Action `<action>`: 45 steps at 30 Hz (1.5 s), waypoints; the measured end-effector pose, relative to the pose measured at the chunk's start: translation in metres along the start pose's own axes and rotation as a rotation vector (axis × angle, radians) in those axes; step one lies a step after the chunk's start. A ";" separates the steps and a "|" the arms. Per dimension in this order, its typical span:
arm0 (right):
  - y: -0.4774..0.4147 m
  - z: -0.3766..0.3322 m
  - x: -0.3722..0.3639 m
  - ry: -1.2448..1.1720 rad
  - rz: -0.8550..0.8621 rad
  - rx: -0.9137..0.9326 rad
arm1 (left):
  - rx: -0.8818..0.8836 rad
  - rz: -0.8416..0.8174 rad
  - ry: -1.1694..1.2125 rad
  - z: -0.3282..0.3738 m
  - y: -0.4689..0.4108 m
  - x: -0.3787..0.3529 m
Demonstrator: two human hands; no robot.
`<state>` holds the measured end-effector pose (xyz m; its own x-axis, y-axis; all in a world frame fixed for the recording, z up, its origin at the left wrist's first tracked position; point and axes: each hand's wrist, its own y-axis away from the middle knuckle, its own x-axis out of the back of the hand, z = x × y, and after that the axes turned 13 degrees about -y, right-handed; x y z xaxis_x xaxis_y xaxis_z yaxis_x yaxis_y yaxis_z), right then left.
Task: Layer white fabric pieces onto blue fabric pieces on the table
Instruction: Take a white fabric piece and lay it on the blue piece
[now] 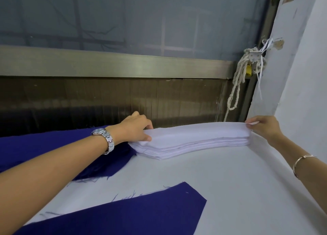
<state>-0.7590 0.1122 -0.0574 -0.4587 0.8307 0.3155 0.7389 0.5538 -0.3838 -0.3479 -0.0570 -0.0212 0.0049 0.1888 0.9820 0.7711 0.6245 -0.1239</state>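
The left hand and right hand are pinching opposite ends of the top white piece on the stack at frame centre. Lifting one layer evenly should suit the blue piece lying lower centre.

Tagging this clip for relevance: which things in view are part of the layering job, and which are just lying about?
In the job: left hand and right hand, each pinching an end of the top white sheet; white stack beneath; near blue piece; blue pile; table.
Just lying about: rope; yellow padlock; window.
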 end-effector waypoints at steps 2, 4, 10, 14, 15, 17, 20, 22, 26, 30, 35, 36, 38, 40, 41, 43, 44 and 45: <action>0.001 0.002 -0.001 -0.005 0.012 -0.018 | -0.016 0.066 -0.110 0.002 0.002 0.000; 0.001 0.002 0.000 -0.029 0.043 -0.043 | -0.026 0.136 -0.173 0.004 0.005 -0.001; 0.000 -0.009 0.015 -0.074 0.048 -0.011 | 0.044 0.337 0.110 0.002 0.030 0.023; 0.014 -0.038 0.020 -0.108 0.008 0.050 | 0.109 0.382 0.422 -0.011 0.064 0.047; 0.019 -0.047 0.020 -0.118 -0.023 0.058 | 0.132 0.385 0.467 -0.016 0.074 0.051; 0.028 -0.062 0.020 -0.141 -0.115 0.037 | 0.188 0.372 0.537 -0.028 0.094 0.057; 0.045 -0.074 0.020 -0.117 -0.248 -0.033 | 0.274 0.322 0.657 -0.048 0.131 0.059; 0.060 -0.081 0.018 -0.107 -0.332 -0.067 | 0.342 0.270 0.707 -0.062 0.157 0.058; 0.096 -0.101 0.007 -0.105 -0.548 -0.138 | 0.442 0.152 0.704 -0.085 0.215 0.051; 0.133 -0.127 -0.017 -0.066 -0.697 -0.176 | 0.499 0.030 0.692 -0.107 0.276 0.036; 0.179 -0.158 -0.043 0.033 -0.938 -0.162 | 0.596 -0.095 0.689 -0.134 0.330 0.017; 0.187 -0.161 -0.046 0.051 -0.950 -0.158 | 0.610 -0.114 0.681 -0.136 0.337 0.014; 0.199 -0.164 -0.052 0.088 -0.965 -0.173 | 0.627 -0.143 0.669 -0.140 0.350 0.009; 0.208 -0.164 -0.054 0.115 -0.993 -0.194 | 0.626 -0.165 0.663 -0.141 0.361 0.005; 0.211 -0.164 -0.054 0.127 -1.007 -0.199 | 0.620 -0.173 0.669 -0.141 0.364 0.003; 0.216 -0.161 -0.052 0.151 -1.013 -0.207 | 0.611 -0.183 0.666 -0.140 0.368 0.000; 0.218 -0.159 -0.051 0.159 -1.008 -0.211 | 0.611 -0.183 0.645 -0.140 0.369 -0.003; 0.219 -0.157 -0.050 0.169 -1.006 -0.210 | 0.610 -0.178 0.622 -0.139 0.369 -0.004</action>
<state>-0.4964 0.1830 -0.0214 -0.8475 -0.0369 0.5294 0.1320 0.9516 0.2777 0.0251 0.0676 -0.0516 0.3991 -0.2844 0.8717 0.3212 0.9338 0.1577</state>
